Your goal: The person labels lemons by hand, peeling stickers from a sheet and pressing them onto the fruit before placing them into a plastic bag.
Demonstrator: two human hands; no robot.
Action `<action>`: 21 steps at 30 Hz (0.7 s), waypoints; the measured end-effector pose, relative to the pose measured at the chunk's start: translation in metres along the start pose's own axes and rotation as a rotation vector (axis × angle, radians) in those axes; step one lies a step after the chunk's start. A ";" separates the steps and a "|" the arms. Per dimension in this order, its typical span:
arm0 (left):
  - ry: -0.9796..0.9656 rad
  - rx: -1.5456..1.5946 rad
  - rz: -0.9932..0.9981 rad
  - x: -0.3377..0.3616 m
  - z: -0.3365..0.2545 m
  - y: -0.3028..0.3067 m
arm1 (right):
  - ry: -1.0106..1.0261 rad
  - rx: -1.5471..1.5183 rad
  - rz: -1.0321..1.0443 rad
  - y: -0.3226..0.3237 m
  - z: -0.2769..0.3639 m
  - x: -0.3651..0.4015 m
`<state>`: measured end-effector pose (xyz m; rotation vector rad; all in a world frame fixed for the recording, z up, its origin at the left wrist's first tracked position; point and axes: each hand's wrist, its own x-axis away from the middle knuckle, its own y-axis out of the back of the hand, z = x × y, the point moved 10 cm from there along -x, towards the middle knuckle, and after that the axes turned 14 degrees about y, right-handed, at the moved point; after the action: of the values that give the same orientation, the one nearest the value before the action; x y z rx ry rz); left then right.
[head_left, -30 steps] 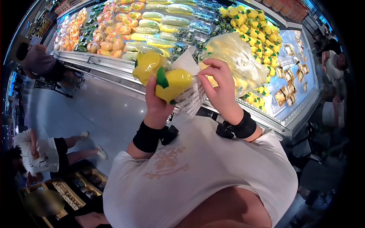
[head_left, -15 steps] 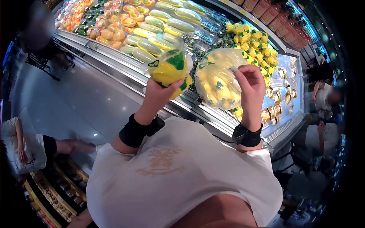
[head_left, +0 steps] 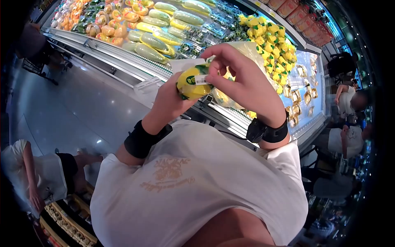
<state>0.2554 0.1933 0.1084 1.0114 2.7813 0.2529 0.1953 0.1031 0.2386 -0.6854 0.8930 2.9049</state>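
A yellow pack (head_left: 191, 86) with green print sits between the two hands, its printed face turned up, presumably so that a flat patch is offered to the fingers at work on it. The left hand (head_left: 170, 99) is curled around the pack's near left side, open only about as far as the pack is thick; this grip seems meant to steady it from beneath and leave the top free. A white barcode label (head_left: 201, 79) lies across that face, and its end meets the thumb of the right hand (head_left: 238, 76). That hand is partly open, thumb at the label, index finger reaching out and the others loosely bent; whether it pinches the label or only presses it cannot be told. Beyond the left hand's fingertips a white sheet (head_left: 187, 64) shows behind the pack, and more white paper (head_left: 146, 90) juts out left of that hand, perhaps tucked there so both stay within reach. Just behind the right hand rests a large clear bag (head_left: 251, 49), partly hidden by it. Farther beyond are heaped yellow packs (head_left: 269, 57) and, past the left hand, wrapped green vegetables (head_left: 152, 47).
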 end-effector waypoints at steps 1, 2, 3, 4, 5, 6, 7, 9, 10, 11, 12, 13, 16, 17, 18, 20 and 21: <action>-0.004 -0.039 -0.009 0.001 -0.002 0.001 | -0.046 0.046 0.052 -0.002 -0.003 -0.002; -0.008 -0.077 -0.019 0.002 -0.005 0.001 | -0.091 0.092 0.106 -0.005 -0.006 -0.002; -0.006 -0.076 -0.022 0.003 -0.006 0.002 | -0.090 0.090 0.110 -0.006 -0.005 -0.003; -0.029 -0.096 -0.041 0.004 -0.010 0.003 | -0.098 0.105 0.123 -0.007 -0.006 -0.003; -0.053 -0.116 -0.060 0.005 -0.013 0.004 | -0.106 0.119 0.136 -0.008 -0.006 -0.003; -0.051 -0.115 -0.062 0.005 -0.013 0.004 | -0.106 0.118 0.139 -0.008 -0.006 -0.004; -0.082 -0.135 -0.076 0.006 -0.015 0.005 | -0.083 0.153 0.154 -0.009 -0.004 -0.005; -0.112 -0.155 -0.092 0.006 -0.015 0.006 | -0.059 0.188 0.171 -0.011 -0.003 -0.006; -0.138 -0.164 -0.105 0.007 -0.015 0.007 | -0.059 0.213 0.177 -0.012 -0.004 -0.006; -0.164 -0.174 -0.117 0.008 -0.015 0.008 | -0.059 0.238 0.181 -0.013 -0.005 -0.006; -0.163 -0.174 -0.119 0.008 -0.015 0.008 | -0.058 0.237 0.183 -0.014 -0.005 -0.006; -0.206 -0.188 -0.137 0.009 -0.020 0.009 | -0.059 0.270 0.193 -0.014 -0.006 -0.007; -0.263 -0.221 -0.176 0.009 -0.021 0.010 | -0.035 0.351 0.206 -0.012 -0.005 -0.008; -0.280 -0.242 -0.199 0.009 -0.021 0.011 | -0.008 0.400 0.207 -0.012 -0.003 -0.008; -0.280 -0.242 -0.200 0.009 -0.021 0.011 | -0.008 0.399 0.208 -0.012 -0.003 -0.007; -0.291 -0.250 -0.240 0.008 -0.023 0.014 | 0.022 0.414 0.160 -0.008 -0.001 -0.006; -0.291 -0.249 -0.239 0.007 -0.023 0.015 | 0.020 0.415 0.160 -0.008 -0.002 -0.005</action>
<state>0.2545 0.2064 0.1334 0.5979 2.4978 0.3737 0.2021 0.1091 0.2349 -0.6303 1.5553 2.7005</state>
